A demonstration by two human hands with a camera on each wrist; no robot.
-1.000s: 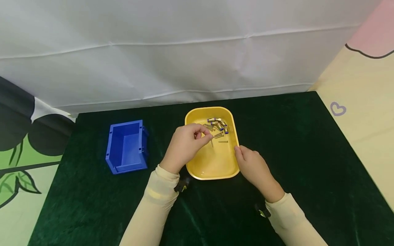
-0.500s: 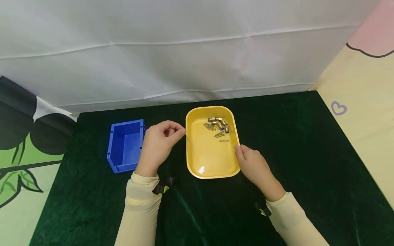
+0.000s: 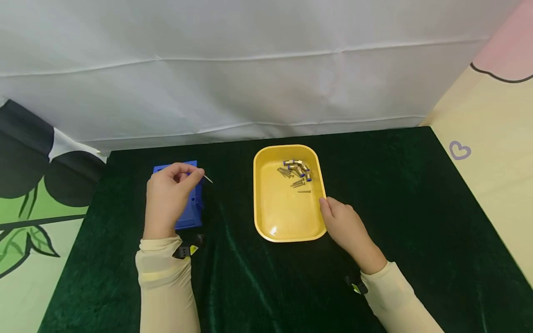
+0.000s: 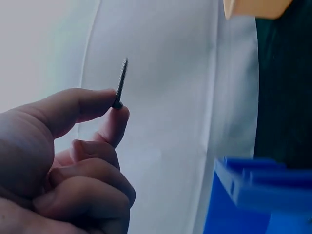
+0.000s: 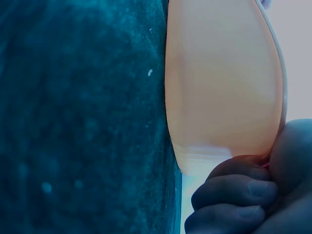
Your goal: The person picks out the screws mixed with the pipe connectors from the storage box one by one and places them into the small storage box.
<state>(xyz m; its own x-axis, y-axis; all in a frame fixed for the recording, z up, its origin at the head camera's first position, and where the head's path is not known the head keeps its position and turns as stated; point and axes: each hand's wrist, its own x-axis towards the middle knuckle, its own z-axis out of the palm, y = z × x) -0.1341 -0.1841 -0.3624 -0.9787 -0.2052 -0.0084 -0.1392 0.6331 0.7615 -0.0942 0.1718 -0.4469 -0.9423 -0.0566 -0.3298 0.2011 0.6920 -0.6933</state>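
Note:
Between thumb and index finger my left hand point(image 3: 168, 199) pinches a screw point(image 4: 121, 84) by its head end, the threaded shank sticking out. In the head view this hand overlaps the blue bin point(image 3: 190, 210) and hides much of it. My right hand point(image 3: 343, 226) grips the right rim of the yellow tray point(image 3: 275, 217), thumb on top and fingers curled below, as the right wrist view shows. Inside the tray, toward its far right, lie several loose screws point(image 3: 298, 183) and several brass fittings point(image 3: 300, 169) with blue ends.
A dark green cloth point(image 3: 387, 185) covers the table under both containers. Behind it hangs a white sheet point(image 3: 266, 92). A printed panel point(image 3: 479, 185) borders the right side.
My left hand has carried the screw leftward, out from over the yellow tray to the blue bin. The right hand keeps its grip on the tray's rim.

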